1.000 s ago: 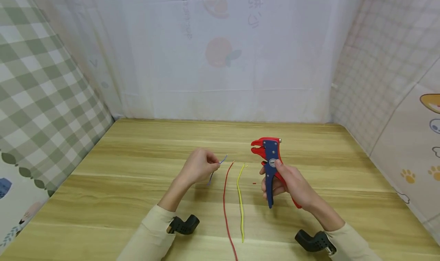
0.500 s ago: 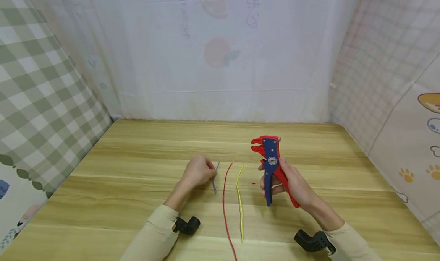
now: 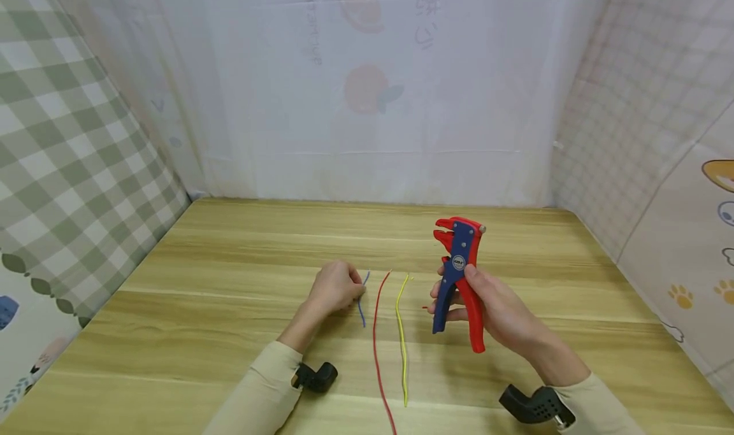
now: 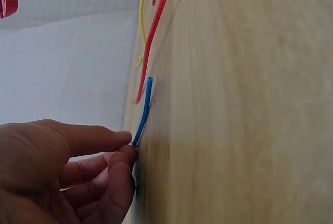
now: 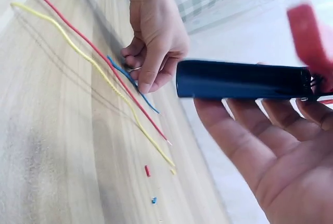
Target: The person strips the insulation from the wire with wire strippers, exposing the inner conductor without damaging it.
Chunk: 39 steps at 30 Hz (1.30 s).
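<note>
My left hand (image 3: 334,288) pinches a short blue wire (image 4: 143,113) between thumb and fingertips, low at the tabletop. One length of the wire sticks out past the fingers toward me, and its far tip shows beyond them. In my right hand (image 3: 504,307) I hold a red and blue wire stripper (image 3: 459,256) above the table, its handles spread and its nose pointing up and left. The stripper's dark handle (image 5: 242,79) lies across the fingers in the right wrist view. Nothing is seen between the stripper's jaws.
A long red wire (image 3: 375,346) and a yellow wire (image 3: 404,352) lie side by side between the hands. Tiny red (image 5: 147,171) and blue (image 5: 154,200) offcuts lie right of them. Cloth hangs behind the wooden table (image 3: 258,244) and along its sides.
My left hand has come down and nearer me, and the blue wire has swung round almost parallel to the red one. My right hand has tilted the stripper, its nose shifting up and right.
</note>
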Each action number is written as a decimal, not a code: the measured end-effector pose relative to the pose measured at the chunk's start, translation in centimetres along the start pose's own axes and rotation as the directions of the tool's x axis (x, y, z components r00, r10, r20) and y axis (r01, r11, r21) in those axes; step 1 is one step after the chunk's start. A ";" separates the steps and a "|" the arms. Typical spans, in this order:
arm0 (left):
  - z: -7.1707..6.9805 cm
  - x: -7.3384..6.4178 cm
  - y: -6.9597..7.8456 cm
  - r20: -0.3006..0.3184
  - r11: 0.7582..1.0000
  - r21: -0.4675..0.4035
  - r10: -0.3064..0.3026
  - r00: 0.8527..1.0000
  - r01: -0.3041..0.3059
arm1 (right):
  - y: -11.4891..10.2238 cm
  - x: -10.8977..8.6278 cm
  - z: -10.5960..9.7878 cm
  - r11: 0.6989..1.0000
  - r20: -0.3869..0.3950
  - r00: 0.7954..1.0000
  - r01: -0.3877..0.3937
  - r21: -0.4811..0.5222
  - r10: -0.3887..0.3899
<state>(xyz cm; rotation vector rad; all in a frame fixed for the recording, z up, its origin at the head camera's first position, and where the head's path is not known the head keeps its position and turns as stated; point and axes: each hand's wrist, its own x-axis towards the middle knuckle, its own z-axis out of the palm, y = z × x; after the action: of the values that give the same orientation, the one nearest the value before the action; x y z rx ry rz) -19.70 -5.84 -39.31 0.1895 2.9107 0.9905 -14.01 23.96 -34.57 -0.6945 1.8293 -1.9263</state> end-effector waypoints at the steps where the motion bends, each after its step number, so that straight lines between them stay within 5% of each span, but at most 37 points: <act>1: -0.1 0.0 0.0 0.000 1.000 0.005 0.000 1.000 0.000 | -0.1 0.0 -0.1 1.000 -0.010 1.000 -0.003 0.012 0.004; 4: -0.4 0.0 0.1 -0.005 1.000 0.016 -0.008 1.000 0.008 | -0.3 -0.2 -0.2 1.000 -0.074 0.997 -0.025 0.004 0.025; 8: -1.0 -0.1 0.2 -0.025 0.999 0.033 -0.027 0.999 0.027 | -0.7 -0.4 -0.5 0.985 -0.220 0.972 -0.108 -0.132 0.077; 13: -1.5 0.0 0.2 -0.036 0.999 0.013 -0.042 0.998 0.042 | -0.8 -0.1 -1.0 0.917 -0.384 0.902 -0.310 -0.252 0.200; 17: -1.8 0.0 0.2 -0.035 0.999 -0.014 -0.047 0.998 0.047 | -0.1 0.0 -1.6 0.845 -0.428 0.849 -0.452 -0.285 0.310; 22: -2.1 0.0 0.3 -0.042 0.998 -0.049 -0.052 0.998 0.050 | 0.6 -0.1 -2.2 0.725 -0.481 0.804 -0.558 -0.404 0.351; 29: -2.4 0.1 0.4 -0.042 0.998 -0.054 -0.025 0.999 0.023 | 1.0 -0.4 -2.8 0.450 -0.508 0.825 -0.562 -0.694 0.246; 34: -2.5 0.1 0.4 -0.052 0.998 -0.052 -0.023 0.998 0.021 | 1.3 -0.4 -2.6 0.343 -0.525 0.821 -0.570 -0.746 0.222; 39: -2.8 -0.1 0.5 -0.048 0.998 -0.061 -0.010 0.999 0.007 | 1.8 -0.2 -2.5 0.274 -0.558 0.802 -0.598 -0.753 0.215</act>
<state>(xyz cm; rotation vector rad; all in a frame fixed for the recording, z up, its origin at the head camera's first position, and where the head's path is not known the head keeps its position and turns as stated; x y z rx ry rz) -19.80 -7.15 -36.80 0.1519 2.9169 1.0964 -15.45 25.95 -36.40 -0.0243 2.9302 -0.5172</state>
